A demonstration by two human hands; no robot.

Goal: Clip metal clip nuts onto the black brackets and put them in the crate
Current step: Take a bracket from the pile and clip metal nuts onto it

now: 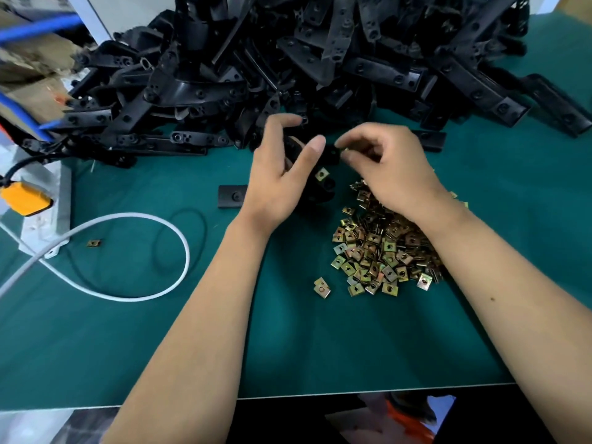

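Observation:
My left hand grips a black bracket just above the green table; one brass clip nut sits clipped on it. My right hand pinches another clip nut at the bracket's upper end, mostly hidden by the fingertips. Below my right wrist lies a heap of loose brass clip nuts. A big pile of black brackets fills the back of the table. No crate is in view.
A loose black bracket lies left of my left hand. Stray clip nuts lie at the table's left and near the heap. A white cable loops on the left beside an orange device and a metal plate.

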